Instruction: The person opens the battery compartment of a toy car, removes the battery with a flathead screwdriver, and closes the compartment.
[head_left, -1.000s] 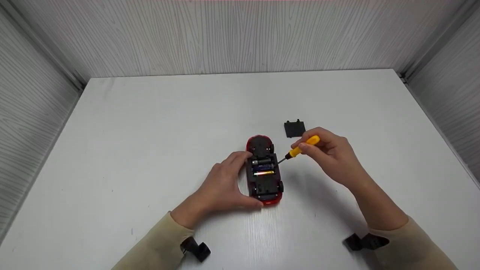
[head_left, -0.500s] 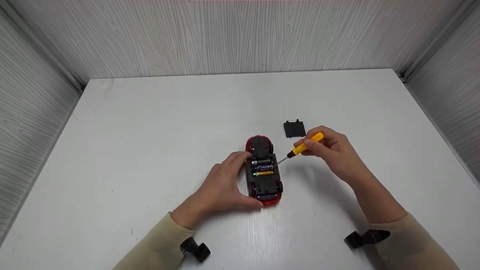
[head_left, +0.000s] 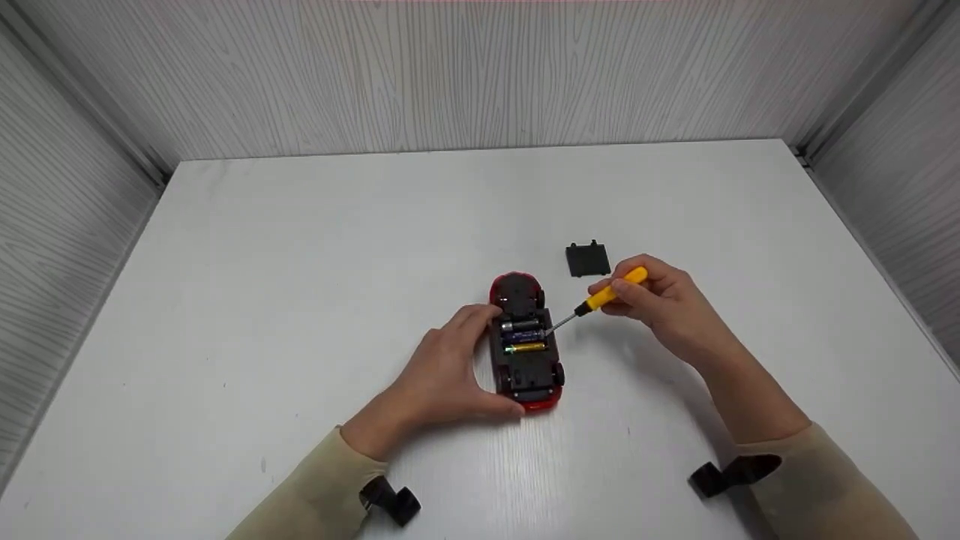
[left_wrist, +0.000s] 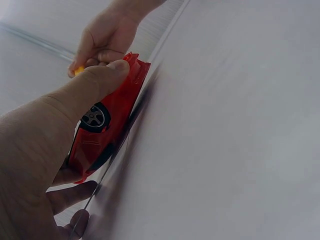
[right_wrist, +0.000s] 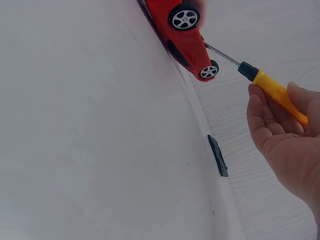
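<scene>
A red toy car (head_left: pixel 531 371) lies upside down on the white table, its dark underside up. In its uncovered battery bay sit a dark battery (head_left: pixel 520 326), a blue battery (head_left: pixel 522 337) and a yellow battery (head_left: pixel 526 348), side by side. My left hand (head_left: pixel 444 371) grips the car from the left, thumb at the near end and fingers along the side. With my right hand (head_left: pixel 660 304) I pinch the yellow handle of a screwdriver (head_left: pixel 604 296). Its metal tip is at the right end of the blue battery. In the right wrist view the screwdriver (right_wrist: pixel 274 90) slants down toward the car (right_wrist: pixel 190 45).
A black battery cover (head_left: pixel 588 259) with small tabs lies on the table behind the car, to the right. Wood-grain panels (head_left: pixel 480 75) stand at the back and both sides. Black wrist cameras (head_left: pixel 391 501) are strapped over both sleeves.
The screwdriver's tip has shifted from the right edge of the bay inward to the end of the blue battery. My right hand moved slightly right; my left hand keeps its hold.
</scene>
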